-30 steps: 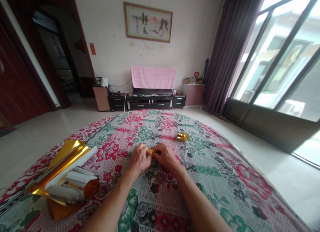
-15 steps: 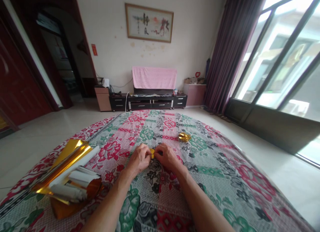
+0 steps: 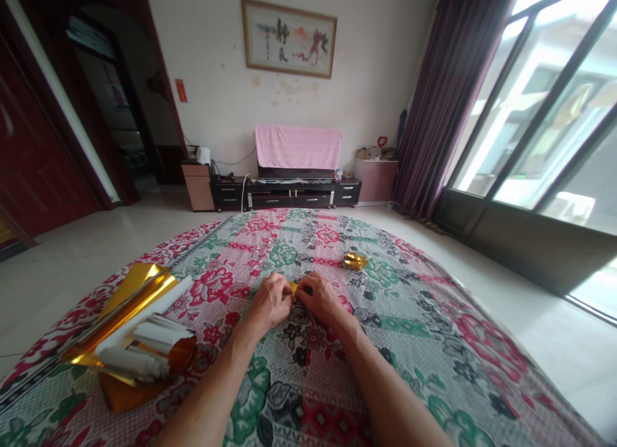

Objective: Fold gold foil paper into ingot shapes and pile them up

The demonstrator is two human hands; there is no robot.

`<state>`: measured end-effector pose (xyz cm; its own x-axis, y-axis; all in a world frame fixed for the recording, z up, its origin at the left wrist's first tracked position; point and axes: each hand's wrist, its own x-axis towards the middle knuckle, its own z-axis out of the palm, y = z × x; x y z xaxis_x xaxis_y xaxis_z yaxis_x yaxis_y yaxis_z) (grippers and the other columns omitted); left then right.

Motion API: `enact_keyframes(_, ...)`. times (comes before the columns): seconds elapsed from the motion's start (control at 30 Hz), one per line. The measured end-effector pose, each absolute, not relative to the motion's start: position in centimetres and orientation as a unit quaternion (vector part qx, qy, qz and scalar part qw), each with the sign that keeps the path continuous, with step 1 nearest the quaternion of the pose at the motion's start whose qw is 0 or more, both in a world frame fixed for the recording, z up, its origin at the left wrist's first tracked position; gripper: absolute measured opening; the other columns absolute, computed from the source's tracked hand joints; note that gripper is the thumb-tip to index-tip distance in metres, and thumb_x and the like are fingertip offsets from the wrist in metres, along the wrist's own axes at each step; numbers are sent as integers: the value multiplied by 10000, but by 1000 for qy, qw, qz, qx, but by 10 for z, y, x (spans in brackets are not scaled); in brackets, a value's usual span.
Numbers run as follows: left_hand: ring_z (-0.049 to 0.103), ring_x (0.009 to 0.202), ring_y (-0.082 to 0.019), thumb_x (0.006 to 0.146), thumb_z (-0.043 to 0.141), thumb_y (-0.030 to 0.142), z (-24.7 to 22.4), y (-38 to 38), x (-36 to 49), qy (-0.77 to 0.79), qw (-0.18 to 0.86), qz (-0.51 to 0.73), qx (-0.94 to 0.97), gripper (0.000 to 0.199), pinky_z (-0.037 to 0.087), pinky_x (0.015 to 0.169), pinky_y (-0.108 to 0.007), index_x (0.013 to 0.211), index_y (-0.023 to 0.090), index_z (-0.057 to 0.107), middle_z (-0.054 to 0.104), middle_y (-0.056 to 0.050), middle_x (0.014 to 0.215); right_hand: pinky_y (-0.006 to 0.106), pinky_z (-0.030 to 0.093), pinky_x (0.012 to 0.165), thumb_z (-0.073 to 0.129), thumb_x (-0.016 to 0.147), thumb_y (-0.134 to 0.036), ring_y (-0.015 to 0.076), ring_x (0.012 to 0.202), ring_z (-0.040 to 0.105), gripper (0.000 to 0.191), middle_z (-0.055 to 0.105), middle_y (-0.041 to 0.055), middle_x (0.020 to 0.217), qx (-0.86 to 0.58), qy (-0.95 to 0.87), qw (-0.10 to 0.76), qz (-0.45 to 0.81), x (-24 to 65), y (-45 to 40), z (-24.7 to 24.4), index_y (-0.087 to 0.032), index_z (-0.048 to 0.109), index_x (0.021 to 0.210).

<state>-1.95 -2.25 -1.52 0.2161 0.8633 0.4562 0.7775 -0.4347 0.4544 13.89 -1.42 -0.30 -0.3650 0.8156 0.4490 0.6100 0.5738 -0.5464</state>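
Observation:
Between my two hands is a small piece of gold foil paper (image 3: pixel 293 287), mostly covered by fingers. My left hand (image 3: pixel 274 299) pinches it from the left side, and my right hand (image 3: pixel 318 296) pinches it from the right. Their fingertips nearly meet just above the flowered cloth (image 3: pixel 337 350). Beyond my right hand, a shiny gold folded-foil piece (image 3: pixel 355 261) lies on the cloth. To the left of my left arm are gold foil sheets (image 3: pixel 139 286), partly rolled, with several white-backed pieces (image 3: pixel 159 336) lying on them.
The flowered cloth covers a broad rounded surface. Past its far edge stands a low black TV cabinet (image 3: pixel 274 198), with a pink cloth (image 3: pixel 299 146) draped above it. A dark curtain (image 3: pixel 434 112) and glass door panels are at the right; a red door (image 3: pixel 43 138) is at the left.
My fingers have shifted slightly on the gold foil paper, and less of it shows between them. The view has tilted a little; the other things lie as before.

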Motion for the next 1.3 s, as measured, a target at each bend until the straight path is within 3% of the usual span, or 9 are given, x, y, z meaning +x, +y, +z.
enact_keyframes(0.2,533,769,-154,679,508,99,-10,-24,-25,518,91,345,778,107,441,729,-291,741,166,565,553,-35,781,224,374,687,534,733,-103,127,734,517,103,579,18,721,-425,-821,350,150,140,-14,-2,-157,601,675)
enact_keyframes(0.37,552,759,-131,607,432,17,-6,-26,-36,492,151,354,781,311,458,728,-258,830,173,584,597,-18,834,225,374,683,530,752,-118,128,731,518,96,585,23,743,-422,-824,351,141,141,-14,-3,-158,609,717)
enact_keyframes(0.53,545,868,-156,605,393,-17,-8,-23,-40,469,97,348,806,377,434,830,-293,825,187,621,639,-19,866,219,380,689,506,782,-111,125,742,525,125,587,27,757,-412,-831,351,130,142,-15,-4,-162,607,730)
enact_keyframes(0.73,547,823,-155,716,435,47,-9,-21,-37,478,73,340,806,249,424,798,-293,791,195,620,641,-17,819,215,386,703,493,792,-98,123,748,533,132,585,35,798,-412,-832,352,117,143,-15,-4,-164,605,775)
enact_keyframes(0.87,544,764,-147,717,472,71,-8,-21,-34,499,64,344,793,188,422,751,-281,763,192,608,628,-8,760,209,384,672,493,782,-96,122,717,530,120,576,34,781,-427,-828,348,110,143,-16,-2,-163,591,769)
enact_keyframes(1.0,552,788,-148,709,481,66,-8,-20,-33,492,71,340,798,204,424,783,-289,724,194,639,643,-18,786,204,381,659,489,756,-67,120,699,525,137,572,27,759,-432,-828,341,105,142,-15,-2,-167,582,743)
enact_keyframes(1.3,556,834,-147,722,485,86,-8,-19,-36,441,78,309,839,249,435,799,-278,769,207,698,638,-28,849,247,400,793,467,716,-33,139,838,550,237,627,25,834,-353,-872,311,136,152,-9,3,-186,647,741)
